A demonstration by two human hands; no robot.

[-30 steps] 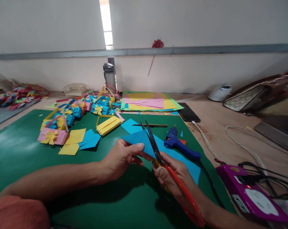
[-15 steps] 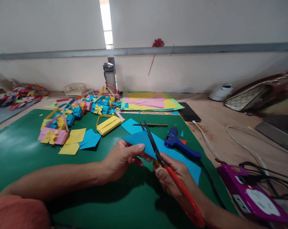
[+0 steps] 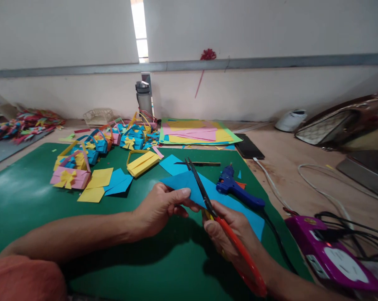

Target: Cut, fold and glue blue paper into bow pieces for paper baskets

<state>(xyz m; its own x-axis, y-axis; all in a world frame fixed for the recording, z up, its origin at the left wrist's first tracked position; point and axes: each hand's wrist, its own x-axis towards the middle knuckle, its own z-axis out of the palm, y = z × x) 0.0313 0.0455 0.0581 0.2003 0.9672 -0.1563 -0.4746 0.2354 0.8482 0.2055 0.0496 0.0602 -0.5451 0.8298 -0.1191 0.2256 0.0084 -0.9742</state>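
Observation:
My left hand (image 3: 168, 200) pinches the near left edge of a blue sheet of paper (image 3: 179, 184), thumb on top. In my right hand (image 3: 231, 225) is a pair of red-handled scissors (image 3: 237, 248), their dark blades lying across the paper and nearly together. Part of the sheet stretches out to the right behind my right hand. Beyond the blade tips lie a thin dark pointed tool (image 3: 204, 164) and another blue piece (image 3: 172, 164). To the right of the paper rests a blue glue gun (image 3: 239, 188).
Yellow squares (image 3: 96, 184) and blue squares (image 3: 118, 182) lie on the green mat (image 3: 29, 209), near a yellow paper basket (image 3: 143, 164) and several finished ones. A phone (image 3: 249, 146), stacked paper (image 3: 232, 133), a bottle (image 3: 144, 100) and a purple power strip (image 3: 333, 255) surround it.
The scissor blades have closed slightly across the blue paper. Both hands stay in nearly the same place.

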